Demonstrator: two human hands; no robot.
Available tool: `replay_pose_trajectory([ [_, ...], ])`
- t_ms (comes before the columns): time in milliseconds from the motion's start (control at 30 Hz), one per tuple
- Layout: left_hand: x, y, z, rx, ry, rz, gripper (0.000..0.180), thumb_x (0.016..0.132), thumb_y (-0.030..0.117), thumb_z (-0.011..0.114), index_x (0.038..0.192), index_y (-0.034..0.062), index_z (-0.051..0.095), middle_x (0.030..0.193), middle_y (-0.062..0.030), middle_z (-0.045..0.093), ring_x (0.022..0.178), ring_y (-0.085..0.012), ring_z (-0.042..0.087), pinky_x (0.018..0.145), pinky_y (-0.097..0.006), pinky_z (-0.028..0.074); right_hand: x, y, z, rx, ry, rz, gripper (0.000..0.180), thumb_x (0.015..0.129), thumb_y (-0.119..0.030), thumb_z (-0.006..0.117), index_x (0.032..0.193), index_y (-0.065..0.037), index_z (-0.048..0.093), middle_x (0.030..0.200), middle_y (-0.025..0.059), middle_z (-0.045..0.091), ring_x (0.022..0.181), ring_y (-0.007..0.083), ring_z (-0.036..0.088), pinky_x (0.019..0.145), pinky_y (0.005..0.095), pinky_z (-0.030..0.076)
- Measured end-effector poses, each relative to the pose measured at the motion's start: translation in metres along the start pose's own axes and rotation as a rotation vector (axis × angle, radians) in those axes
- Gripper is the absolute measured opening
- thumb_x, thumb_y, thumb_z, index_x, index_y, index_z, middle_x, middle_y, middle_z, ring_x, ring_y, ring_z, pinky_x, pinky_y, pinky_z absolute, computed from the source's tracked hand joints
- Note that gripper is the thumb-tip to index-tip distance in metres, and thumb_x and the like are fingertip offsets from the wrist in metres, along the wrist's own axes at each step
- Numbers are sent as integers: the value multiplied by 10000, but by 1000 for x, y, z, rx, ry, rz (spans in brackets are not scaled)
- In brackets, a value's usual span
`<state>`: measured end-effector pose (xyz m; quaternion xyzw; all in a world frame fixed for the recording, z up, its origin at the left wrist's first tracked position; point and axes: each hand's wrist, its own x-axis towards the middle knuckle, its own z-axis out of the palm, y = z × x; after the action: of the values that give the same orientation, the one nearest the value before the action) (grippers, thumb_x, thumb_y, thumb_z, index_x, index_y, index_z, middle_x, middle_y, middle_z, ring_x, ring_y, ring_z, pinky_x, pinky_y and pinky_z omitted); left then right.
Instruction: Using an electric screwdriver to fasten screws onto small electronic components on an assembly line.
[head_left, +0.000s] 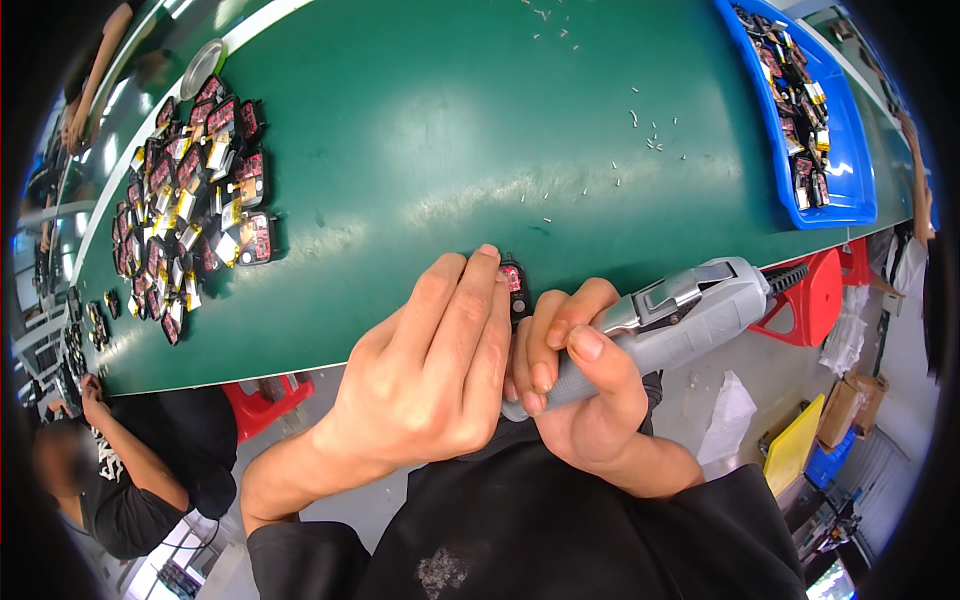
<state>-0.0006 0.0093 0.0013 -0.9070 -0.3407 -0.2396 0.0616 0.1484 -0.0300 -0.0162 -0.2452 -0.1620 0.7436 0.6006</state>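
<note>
My right hand (590,395) is wrapped round a grey electric screwdriver (695,308), whose cable leaves its far right end. The tool lies slanted, its tip end hidden under my fingers. A small black device with a red circuit board (514,285) lies at the table's near edge, between my two hands. My left hand (435,355) has its fingers pressed together against the device's left side, with the thumb hidden. Part of the device is covered by my fingers.
Many similar devices with red boards and silver battery packs (185,205) are heaped at the left, beside a round dish (203,68). More fill a blue tray (850,185) at the right. Tiny screws (650,142) are scattered on the green table (400,130). A co-worker (140,480) sits at lower left.
</note>
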Motion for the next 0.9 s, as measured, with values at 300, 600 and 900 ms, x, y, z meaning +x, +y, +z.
replay_pose_trajectory([
  [300, -5, 6, -9, -110, -128, -126, 326, 636, 3, 651, 915, -162, 615, 1027, -266, 623, 894, -350, 628, 672, -366, 566, 12, -35, 0, -80, -130, 106, 151, 942, -213, 464, 874, -80, 443, 609, 58, 478, 434, 155, 431, 479, 304, 414],
  [600, -10, 13, -7, -27, -144, -101, 364, 585, 3, 619, 899, -179, 655, 1035, -284, 633, 960, -350, 626, 790, -336, 567, 69, -91, 14, -350, -457, -165, 245, 998, -303, 406, 908, -84, 472, 586, 19, 483, 431, 105, 413, 494, 268, 409],
  [900, -10, 17, -3, -70, -130, -165, 303, 671, -86, 649, 960, -172, 615, 1092, -267, 619, 984, -376, 630, 776, -389, 575, 86, -91, 20, -484, -495, -105, 298, 1005, -337, 358, 925, -77, 479, 600, 17, 485, 448, 112, 411, 532, 272, 394],
])
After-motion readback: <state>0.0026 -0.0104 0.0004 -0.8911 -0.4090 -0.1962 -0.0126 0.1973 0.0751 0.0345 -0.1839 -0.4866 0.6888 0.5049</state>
